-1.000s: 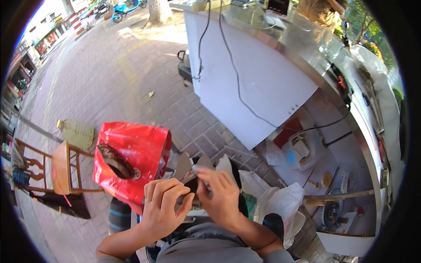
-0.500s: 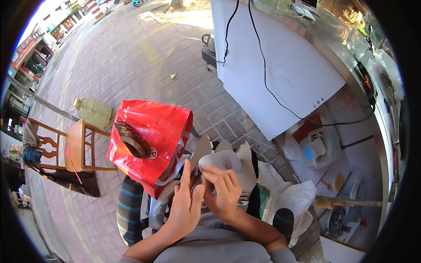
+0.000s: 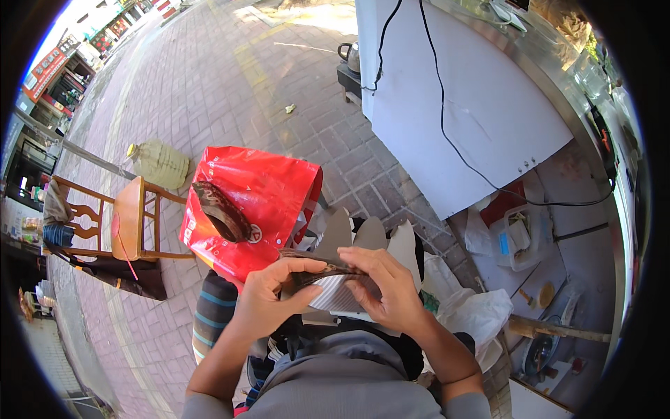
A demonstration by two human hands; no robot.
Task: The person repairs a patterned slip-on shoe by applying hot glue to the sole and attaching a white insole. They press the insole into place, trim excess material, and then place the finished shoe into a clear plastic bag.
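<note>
Between my two hands is a dark brown patterned strip, stretched roughly level above my lap [image 3: 322, 274]. My left hand [image 3: 269, 297] pinches its left end between thumb and fingers. The right end is gripped by my right hand [image 3: 387, 288], its fingers on top and thumb below. Just beneath the strip shows a white ribbed piece [image 3: 331, 299], partly covered by my hands. Behind it stand several pale grey pieces with rounded or pointed tops [image 3: 335, 234]. A similar brown patterned loop [image 3: 223, 213] rests on a red plastic bag [image 3: 279, 185], ahead and left.
A wooden chair [image 3: 128, 216] stands on the left, with a large yellowish jug [image 3: 160, 164] behind it. On the right are a white-panelled counter [image 3: 474, 105] with a hanging black cable [image 3: 442, 105], a clear plastic box [image 3: 520, 241] and white plastic bags [image 3: 471, 318].
My hands have moved apart, and the dark patterned strip now shows clearly between them. The white ribbed piece sits lower, beneath the hands. The whole view has shifted slightly.
</note>
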